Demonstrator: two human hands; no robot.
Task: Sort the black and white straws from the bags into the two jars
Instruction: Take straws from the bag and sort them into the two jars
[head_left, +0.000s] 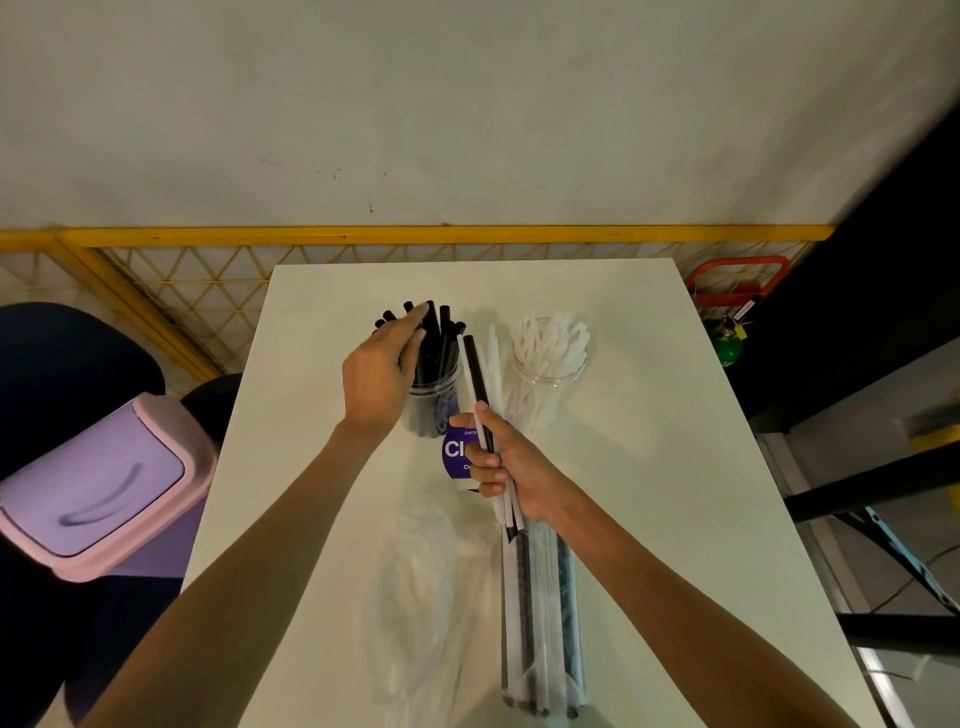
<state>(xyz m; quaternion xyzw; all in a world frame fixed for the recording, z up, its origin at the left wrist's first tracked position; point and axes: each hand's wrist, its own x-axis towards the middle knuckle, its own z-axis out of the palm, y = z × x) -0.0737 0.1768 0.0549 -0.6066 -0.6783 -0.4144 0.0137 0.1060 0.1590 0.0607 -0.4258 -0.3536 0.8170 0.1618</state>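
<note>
Straws: thin, smooth tubes, black and white, on a plain white rectangular table (649, 467). Two clear round plastic jars stand at mid-table, well apart from the edges. The left jar (434, 397) holds only black straws (441, 338), upright and splayed; exact count unreadable, roughly ten tips showing. The right jar (545, 374) holds only white straws (545, 338), a dense fan, uncountable. Near edge: two clear crinkled plastic bags. The left bag (421, 597) lies flat and looks empty; the right bag (540, 623) is long, still packed with mixed black and white straws.

Left hand (382, 379): fingers loosely extended over the black jar's mouth, fingertips touching the black straw tops; whether it grips one, cannot tell. Right hand (506, 467): closed around a small mixed bundle of straws (480, 384), one black visible among several white, pointing far. A purple-and-white label (457, 452) sits behind its fingers.
</note>
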